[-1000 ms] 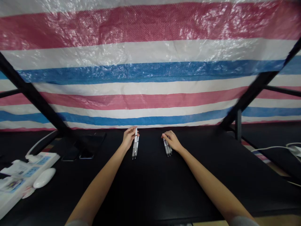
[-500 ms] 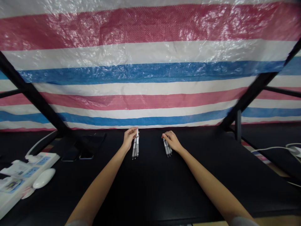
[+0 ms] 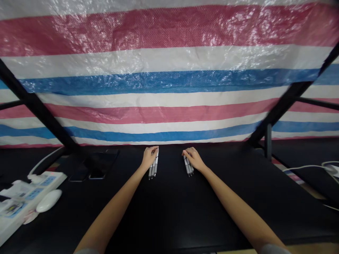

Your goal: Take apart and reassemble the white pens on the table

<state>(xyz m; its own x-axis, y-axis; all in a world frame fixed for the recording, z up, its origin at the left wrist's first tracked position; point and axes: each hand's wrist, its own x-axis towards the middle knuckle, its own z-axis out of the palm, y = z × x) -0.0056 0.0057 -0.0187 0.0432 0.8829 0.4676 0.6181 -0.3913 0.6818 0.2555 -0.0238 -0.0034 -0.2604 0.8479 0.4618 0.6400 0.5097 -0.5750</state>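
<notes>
On the black table lie two small groups of grey and white pens. My left hand [image 3: 150,157] is closed over the upper ends of the left pens [image 3: 153,170], its fingertips at the top of the rightmost one. The lower ends of these pens point toward me, side by side. To the right, my right hand [image 3: 193,157] rests curled on the upper ends of the right pens [image 3: 188,167], which slant slightly and lie close together. The palm and fingers hide parts of both groups.
A white power strip [image 3: 34,194] with plugs and a white mouse [image 3: 49,200] are at the left. Dark phones [image 3: 97,173] lie near the left black frame bar [image 3: 50,120]. A striped sheet [image 3: 169,114] hangs behind. White cables [image 3: 304,166] run at the right.
My left hand has shifted slightly right and down, and the rightmost pen of the left group has moved a little, now lying slanted. My right hand has stayed in place.
</notes>
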